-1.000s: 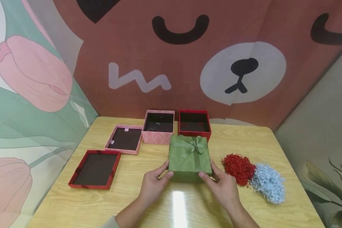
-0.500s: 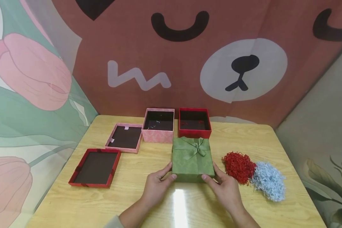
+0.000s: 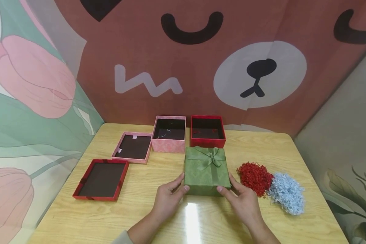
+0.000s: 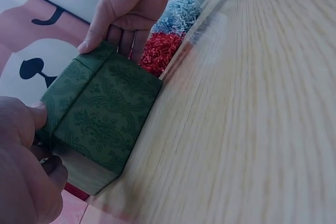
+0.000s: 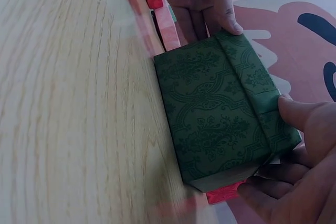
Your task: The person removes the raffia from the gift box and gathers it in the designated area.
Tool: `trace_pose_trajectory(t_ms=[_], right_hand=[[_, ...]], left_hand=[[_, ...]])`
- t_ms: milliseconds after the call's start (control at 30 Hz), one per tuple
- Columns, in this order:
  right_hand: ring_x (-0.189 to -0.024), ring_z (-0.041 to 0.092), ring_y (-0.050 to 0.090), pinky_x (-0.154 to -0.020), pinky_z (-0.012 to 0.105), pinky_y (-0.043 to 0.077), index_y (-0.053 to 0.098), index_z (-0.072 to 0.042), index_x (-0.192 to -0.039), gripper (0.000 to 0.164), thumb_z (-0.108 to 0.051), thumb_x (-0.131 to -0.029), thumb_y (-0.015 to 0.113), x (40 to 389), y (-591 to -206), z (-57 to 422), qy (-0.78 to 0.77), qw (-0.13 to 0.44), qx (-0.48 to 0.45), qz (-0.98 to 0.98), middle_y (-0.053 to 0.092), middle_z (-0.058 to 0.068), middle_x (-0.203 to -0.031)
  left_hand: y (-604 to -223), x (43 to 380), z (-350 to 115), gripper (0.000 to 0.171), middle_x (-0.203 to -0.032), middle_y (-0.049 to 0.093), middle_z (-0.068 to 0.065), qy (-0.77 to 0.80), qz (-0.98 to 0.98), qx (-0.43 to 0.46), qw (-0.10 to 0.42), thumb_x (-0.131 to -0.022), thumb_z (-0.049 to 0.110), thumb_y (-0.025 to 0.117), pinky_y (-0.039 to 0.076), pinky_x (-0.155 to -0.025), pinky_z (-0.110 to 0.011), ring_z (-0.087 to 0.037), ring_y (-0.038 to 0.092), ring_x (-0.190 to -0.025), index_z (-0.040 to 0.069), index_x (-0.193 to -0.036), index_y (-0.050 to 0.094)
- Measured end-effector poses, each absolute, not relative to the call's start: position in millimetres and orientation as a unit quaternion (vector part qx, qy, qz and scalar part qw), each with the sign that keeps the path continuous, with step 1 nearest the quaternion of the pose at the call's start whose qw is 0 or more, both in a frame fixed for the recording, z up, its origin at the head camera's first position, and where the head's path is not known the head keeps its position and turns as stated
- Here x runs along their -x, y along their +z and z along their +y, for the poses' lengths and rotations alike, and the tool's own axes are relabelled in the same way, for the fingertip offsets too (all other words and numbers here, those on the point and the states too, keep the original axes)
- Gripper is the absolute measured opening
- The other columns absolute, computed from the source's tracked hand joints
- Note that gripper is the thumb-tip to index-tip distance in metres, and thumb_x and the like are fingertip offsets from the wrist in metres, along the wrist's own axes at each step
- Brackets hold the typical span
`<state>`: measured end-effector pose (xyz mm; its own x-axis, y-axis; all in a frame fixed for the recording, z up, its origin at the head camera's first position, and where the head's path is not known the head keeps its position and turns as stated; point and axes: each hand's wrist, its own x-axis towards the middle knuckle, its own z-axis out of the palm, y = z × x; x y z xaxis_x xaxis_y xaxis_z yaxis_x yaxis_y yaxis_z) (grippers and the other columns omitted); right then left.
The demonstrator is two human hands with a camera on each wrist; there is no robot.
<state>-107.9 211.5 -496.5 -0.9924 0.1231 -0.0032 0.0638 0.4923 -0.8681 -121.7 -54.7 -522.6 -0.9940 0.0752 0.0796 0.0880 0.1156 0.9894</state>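
Note:
A green patterned gift box [image 3: 205, 171] with its lid on and a ribbon bow [image 3: 212, 158] on top sits on the table in front of me. My left hand [image 3: 168, 198] grips its left side, thumb at the lid's front edge and fingers along the side wall. On the opposite side my right hand [image 3: 244, 203] holds it the same way. In the left wrist view the lid [image 4: 79, 72] forms a band above the deeper box body [image 4: 113, 111]. The right wrist view has the box's front wall [image 5: 210, 114] low against the wood.
Behind stand an open pink box [image 3: 169, 146] and an open red box [image 3: 208, 143], with a few shreds inside. To the left lie a pink lid [image 3: 131, 160] and a red lid [image 3: 95, 198], insides up. Red shredded paper [image 3: 255, 178] and light blue shredded paper [image 3: 287, 194] lie right.
Over the second, both hands and the green gift box have shifted slightly to the right. In the last half second they have hardly moved.

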Motion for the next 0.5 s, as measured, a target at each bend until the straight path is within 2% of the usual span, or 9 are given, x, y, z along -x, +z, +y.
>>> trace_pose_trajectory(t_ms=[200,300,433,500], right_hand=[[-0.120,0.040,0.065,-0.080,0.033,0.064,0.056,-0.010,-0.148,0.080,-0.053,-0.086,0.081,106,-494,212,0.503,0.046,0.048,-0.862,0.058,0.017,-0.141],[-0.126,0.038,0.060,-0.072,0.032,0.063,0.056,-0.010,-0.147,0.078,-0.052,-0.086,0.081,106,-493,212,0.490,0.060,0.043,-0.869,0.058,0.016,-0.141],[-0.126,0.036,0.061,-0.085,0.045,0.063,0.058,-0.011,-0.146,0.076,-0.050,-0.086,0.082,107,-489,212,0.474,0.083,0.038,-0.876,0.059,0.013,-0.140],[-0.125,0.036,0.062,-0.095,0.051,0.058,0.058,-0.011,-0.146,0.074,-0.049,-0.086,0.083,107,-487,212,0.472,0.093,0.035,-0.876,0.060,0.012,-0.140]], left_hand=[[-519,121,-54,0.050,-0.144,0.059,-0.002,-0.657,-0.752,0.061,0.015,-0.093,0.024,0.080,0.045,-0.108,-0.031,-0.027,0.055,-0.133,0.009,-0.138,0.065],[-515,122,-54,0.049,-0.143,0.059,-0.001,-0.657,-0.751,0.066,0.023,-0.093,0.024,0.080,0.045,-0.108,-0.031,-0.026,0.055,-0.134,0.009,-0.138,0.065],[-510,122,-54,0.049,-0.143,0.059,-0.002,-0.664,-0.743,0.072,0.031,-0.092,0.021,0.080,0.045,-0.108,-0.032,-0.026,0.056,-0.134,0.008,-0.137,0.065],[-507,123,-54,0.049,-0.143,0.059,-0.002,-0.667,-0.741,0.071,0.032,-0.092,0.020,0.081,0.045,-0.108,-0.032,-0.026,0.055,-0.134,0.008,-0.137,0.065]])
